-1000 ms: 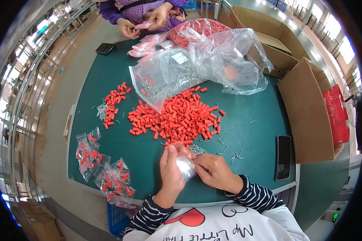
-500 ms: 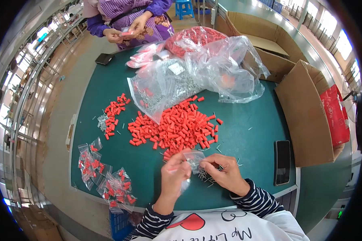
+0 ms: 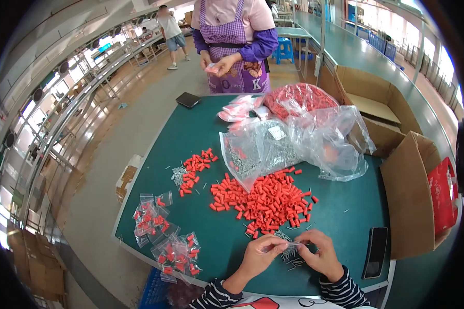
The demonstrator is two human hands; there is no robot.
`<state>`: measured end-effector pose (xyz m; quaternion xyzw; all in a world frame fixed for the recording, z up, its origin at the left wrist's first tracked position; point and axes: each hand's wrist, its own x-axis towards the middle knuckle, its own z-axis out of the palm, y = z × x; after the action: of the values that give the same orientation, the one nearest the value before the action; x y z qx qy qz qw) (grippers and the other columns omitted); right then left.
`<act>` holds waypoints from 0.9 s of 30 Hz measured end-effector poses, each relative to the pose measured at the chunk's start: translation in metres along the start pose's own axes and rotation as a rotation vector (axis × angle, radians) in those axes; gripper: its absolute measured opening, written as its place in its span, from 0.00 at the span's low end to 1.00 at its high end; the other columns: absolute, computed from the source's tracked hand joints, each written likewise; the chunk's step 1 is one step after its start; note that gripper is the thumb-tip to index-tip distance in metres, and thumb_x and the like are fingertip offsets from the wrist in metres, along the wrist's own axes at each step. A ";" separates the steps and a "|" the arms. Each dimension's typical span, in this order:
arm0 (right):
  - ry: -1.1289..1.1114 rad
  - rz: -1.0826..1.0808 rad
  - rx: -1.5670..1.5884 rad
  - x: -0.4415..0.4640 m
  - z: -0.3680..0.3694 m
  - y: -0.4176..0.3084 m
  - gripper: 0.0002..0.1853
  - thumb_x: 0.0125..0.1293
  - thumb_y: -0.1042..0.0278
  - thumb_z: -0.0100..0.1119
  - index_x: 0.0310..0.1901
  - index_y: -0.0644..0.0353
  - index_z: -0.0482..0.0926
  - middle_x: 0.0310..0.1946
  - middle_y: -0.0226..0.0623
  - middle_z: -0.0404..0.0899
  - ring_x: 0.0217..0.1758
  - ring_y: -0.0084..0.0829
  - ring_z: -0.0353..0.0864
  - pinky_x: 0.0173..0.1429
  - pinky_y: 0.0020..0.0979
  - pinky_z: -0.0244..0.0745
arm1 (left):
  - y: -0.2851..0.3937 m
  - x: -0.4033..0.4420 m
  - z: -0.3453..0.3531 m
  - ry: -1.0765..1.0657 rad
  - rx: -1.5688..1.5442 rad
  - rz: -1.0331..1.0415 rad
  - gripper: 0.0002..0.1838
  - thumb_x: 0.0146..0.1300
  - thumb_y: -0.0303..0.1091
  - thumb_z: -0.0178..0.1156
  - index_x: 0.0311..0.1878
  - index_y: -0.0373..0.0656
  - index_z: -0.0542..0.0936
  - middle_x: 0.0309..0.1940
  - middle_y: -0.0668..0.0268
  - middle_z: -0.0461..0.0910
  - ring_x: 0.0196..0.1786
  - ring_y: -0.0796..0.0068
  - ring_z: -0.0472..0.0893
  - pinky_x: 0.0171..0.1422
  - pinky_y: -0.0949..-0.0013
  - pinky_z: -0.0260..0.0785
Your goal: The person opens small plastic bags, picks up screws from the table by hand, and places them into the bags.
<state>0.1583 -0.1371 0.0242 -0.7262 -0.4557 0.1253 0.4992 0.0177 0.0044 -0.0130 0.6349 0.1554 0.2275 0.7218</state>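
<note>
Bag (image 3: 294,244) swung from face-up to edge-on above screws (image 3: 293,263); mouth probably being worked open. Left hand (image 3: 261,256) and right hand (image 3: 322,255) each pinch it, nearly closed.

Caps (image 3: 273,198) are red, the tabletop (image 3: 337,195) green, near sleeves (image 3: 344,291) striped navy and white, the apron (image 3: 222,31) purple-checked.

Clear plastic (image 3: 293,244) in both hands (image 3: 260,255) (image 3: 320,253)
</note>
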 end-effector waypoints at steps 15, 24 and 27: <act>-0.033 0.122 0.164 -0.005 0.004 -0.020 0.03 0.57 0.75 0.69 0.33 0.63 0.84 0.30 0.38 0.84 0.34 0.38 0.81 0.42 0.35 0.73 | 0.009 -0.006 0.012 0.022 0.269 0.223 0.06 0.58 0.24 0.71 0.39 0.40 0.85 0.36 0.69 0.80 0.25 0.87 0.67 0.27 0.79 0.59; -0.015 -0.133 -0.151 -0.010 0.010 -0.020 0.05 0.54 0.74 0.69 0.31 0.59 0.82 0.29 0.34 0.81 0.33 0.38 0.78 0.41 0.36 0.68 | -0.004 -0.008 0.006 0.034 0.269 0.180 0.04 0.60 0.24 0.68 0.38 0.37 0.84 0.40 0.69 0.80 0.28 0.90 0.70 0.29 0.81 0.62; 0.014 -0.178 -0.207 -0.015 0.016 -0.021 0.05 0.54 0.74 0.69 0.31 0.58 0.81 0.28 0.35 0.79 0.33 0.39 0.77 0.39 0.37 0.65 | -0.004 -0.010 0.008 0.102 0.342 0.215 0.04 0.60 0.23 0.68 0.38 0.37 0.84 0.41 0.68 0.81 0.28 0.89 0.72 0.29 0.81 0.62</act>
<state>0.1287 -0.1369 0.0302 -0.7313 -0.5254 0.0280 0.4340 0.0144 -0.0080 -0.0161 0.7486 0.1596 0.3053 0.5664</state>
